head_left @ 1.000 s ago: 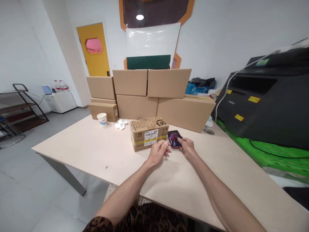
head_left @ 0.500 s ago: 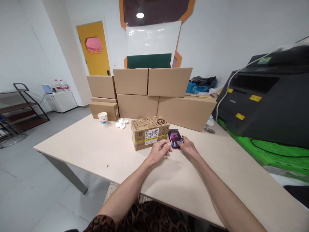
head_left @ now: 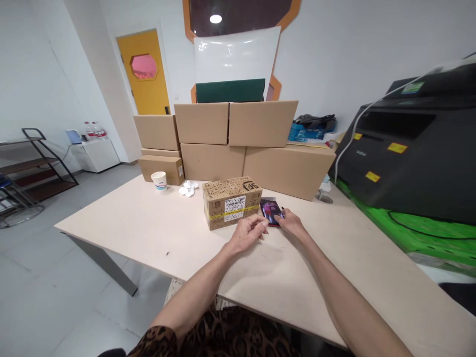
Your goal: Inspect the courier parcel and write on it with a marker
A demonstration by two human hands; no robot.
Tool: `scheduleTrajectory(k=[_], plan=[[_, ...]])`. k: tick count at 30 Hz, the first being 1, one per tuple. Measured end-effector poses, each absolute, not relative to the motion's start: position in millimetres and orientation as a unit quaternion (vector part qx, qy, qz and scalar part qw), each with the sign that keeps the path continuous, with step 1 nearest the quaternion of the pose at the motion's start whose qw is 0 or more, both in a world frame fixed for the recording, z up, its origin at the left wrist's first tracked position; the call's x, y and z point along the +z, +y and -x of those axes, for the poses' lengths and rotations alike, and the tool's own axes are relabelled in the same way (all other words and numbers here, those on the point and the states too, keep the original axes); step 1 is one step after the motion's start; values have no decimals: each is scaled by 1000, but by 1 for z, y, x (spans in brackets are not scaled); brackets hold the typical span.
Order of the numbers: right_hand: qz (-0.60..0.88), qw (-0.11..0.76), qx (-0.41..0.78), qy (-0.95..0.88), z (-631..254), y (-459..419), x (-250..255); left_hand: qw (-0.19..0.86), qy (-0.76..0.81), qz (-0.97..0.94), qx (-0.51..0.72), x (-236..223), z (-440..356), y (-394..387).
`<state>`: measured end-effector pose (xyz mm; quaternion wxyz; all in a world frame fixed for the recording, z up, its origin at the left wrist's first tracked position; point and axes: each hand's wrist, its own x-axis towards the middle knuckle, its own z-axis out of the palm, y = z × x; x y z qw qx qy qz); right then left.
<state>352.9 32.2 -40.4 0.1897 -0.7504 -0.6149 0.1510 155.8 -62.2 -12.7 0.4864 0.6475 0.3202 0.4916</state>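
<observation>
A smartphone (head_left: 270,210) with a lit, colourful screen is at the right end of a small printed cardboard box (head_left: 219,206). I cannot tell whether it lies flat or leans on the box. My right hand (head_left: 292,223) grips the phone's lower right edge, with the thumb over the screen and the other fingers partly hidden. My left hand (head_left: 248,233) rests on the table in front of the box, close to the phone's lower left corner. Its fingers are loosely bent and apart, holding nothing. The box carries a white label (head_left: 235,208) and a yellow tape band.
Large plain cartons (head_left: 204,161) are stacked along the table's far side. A paper cup (head_left: 159,180) and crumpled white tissue (head_left: 188,188) stand left of the printed box. A big black printer (head_left: 401,158) is beyond the table's right edge, above a green pallet (head_left: 424,233).
The phone's screen picture looks different and darker. Both hands keep nearly the same places, and the whole view has shifted slightly.
</observation>
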Motion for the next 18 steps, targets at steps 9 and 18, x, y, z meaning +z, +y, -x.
scheduleTrajectory(k=[9,18], plan=[[749,211,164,-606,-357,34,-44,412,290,-677,537,19,-125,-81],[703,306,158,-621,-358,31,-32,124,442,-517,723,12,-31,-64]])
